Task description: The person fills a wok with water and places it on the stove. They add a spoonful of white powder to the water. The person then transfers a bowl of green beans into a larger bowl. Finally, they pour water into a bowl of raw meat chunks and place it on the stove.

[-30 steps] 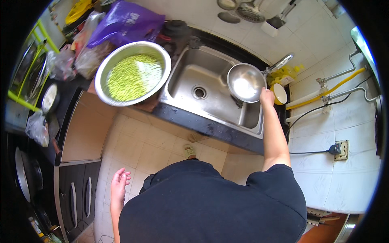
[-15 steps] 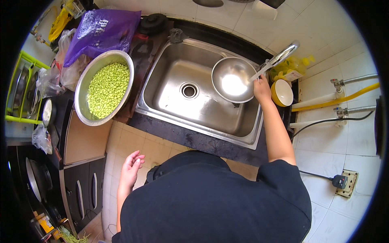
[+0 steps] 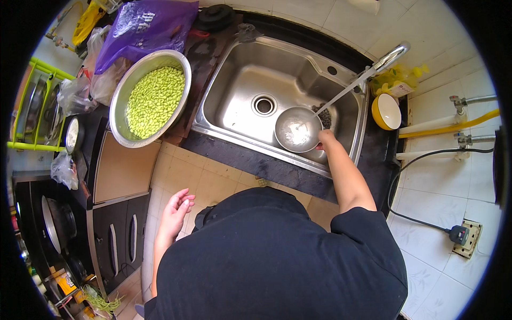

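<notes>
My right hand (image 3: 326,140) is closed on the rim of a round steel bowl (image 3: 294,131), held down inside the stainless-steel sink (image 3: 229,93), right of the drain (image 3: 263,105). From the chrome faucet (image 3: 392,55) a stream of water (image 3: 344,92) runs slantwise to the bowl's far right rim. A little water glints at the bottom of the bowl. Beside my body, over the floor, my left hand (image 3: 175,212) holds nothing, its fingers loosely bent and apart. Dark wet bits (image 3: 322,113) lie in the sink behind the bowl.
On the left counter stands a large metal basin (image 3: 184,101) of green beans (image 3: 154,98), with a purple bag (image 3: 144,29) behind it. A yellow bowl (image 3: 386,112) sits right of the sink. Farther left are a green rack (image 3: 37,144) and a small bowl (image 3: 73,133).
My right hand has brought the bowl nearer and slightly left, lower in the sink. The dark bits behind it now show. The view has shifted; my left hand stays much the same.
</notes>
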Motion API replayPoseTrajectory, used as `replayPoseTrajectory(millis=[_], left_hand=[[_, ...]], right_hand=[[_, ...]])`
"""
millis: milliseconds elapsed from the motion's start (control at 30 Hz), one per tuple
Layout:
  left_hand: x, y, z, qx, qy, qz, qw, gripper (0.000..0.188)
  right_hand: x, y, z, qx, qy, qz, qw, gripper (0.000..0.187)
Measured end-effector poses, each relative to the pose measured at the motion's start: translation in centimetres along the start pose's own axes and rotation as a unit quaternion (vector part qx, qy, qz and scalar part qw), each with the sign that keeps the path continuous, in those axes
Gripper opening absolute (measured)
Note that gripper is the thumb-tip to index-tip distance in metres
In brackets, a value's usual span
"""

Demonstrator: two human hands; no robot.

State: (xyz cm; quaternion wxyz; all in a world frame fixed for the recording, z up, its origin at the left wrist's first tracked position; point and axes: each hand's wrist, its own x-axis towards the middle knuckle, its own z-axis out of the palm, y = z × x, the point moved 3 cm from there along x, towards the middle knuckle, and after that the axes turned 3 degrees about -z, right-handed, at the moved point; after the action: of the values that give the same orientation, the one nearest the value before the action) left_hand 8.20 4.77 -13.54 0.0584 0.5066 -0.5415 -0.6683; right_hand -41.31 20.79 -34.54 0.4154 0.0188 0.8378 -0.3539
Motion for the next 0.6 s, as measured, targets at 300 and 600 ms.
replayPoseTrajectory(millis=[300, 600], left_hand=[[-1.5, -2.4, -1.1, -0.024, 0.016, -0.005, 1.0, 0.039], [-1.5, -2.6, -0.8, -0.038, 0.028, 0.011, 0.999, 0.039]], right_hand=[[3.8, 0.9, -2.2, -0.154, 0.099, -0.167, 0.969, 0.026], [-9.3, -16.2, -8.7, -0.206, 0.552, -0.538, 0.603, 0.041]])
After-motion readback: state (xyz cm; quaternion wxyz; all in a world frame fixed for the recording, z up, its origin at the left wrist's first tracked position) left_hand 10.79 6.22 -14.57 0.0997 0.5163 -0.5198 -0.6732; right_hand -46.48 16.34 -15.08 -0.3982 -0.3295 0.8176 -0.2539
